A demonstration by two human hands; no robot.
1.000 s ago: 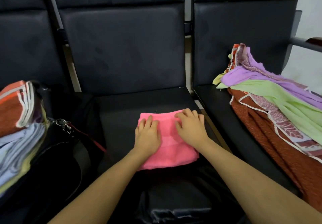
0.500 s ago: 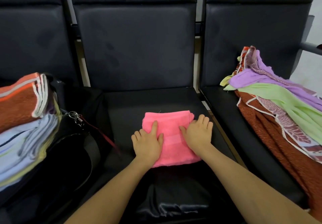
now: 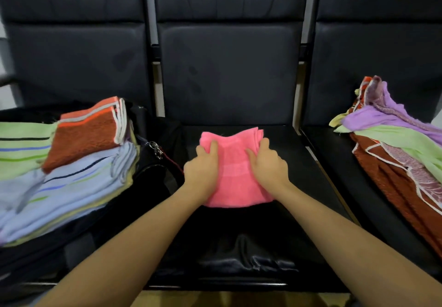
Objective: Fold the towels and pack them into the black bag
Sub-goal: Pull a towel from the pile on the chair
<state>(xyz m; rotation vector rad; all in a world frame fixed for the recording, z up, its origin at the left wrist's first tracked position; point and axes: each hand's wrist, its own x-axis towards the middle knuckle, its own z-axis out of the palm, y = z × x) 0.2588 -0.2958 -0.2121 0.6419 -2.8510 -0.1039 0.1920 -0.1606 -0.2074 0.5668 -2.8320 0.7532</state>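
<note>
The pink towel (image 3: 235, 175) lies folded on the middle seat (image 3: 299, 163) of 3 black padded seats, and both hands, left hand (image 3: 203, 167) and right hand (image 3: 267, 163), clamp its 2 sides with thumbs on top, its far edge bunching up between them. It looks soft, light and limp, so it should be gripped through all layers at the sides to keep the fold. The black bag (image 3: 153, 180) sits open on the left seat with a folded stack (image 3: 71, 163) on it; unfolded towels (image 3: 401, 144) are heaped on the right seat.
</note>
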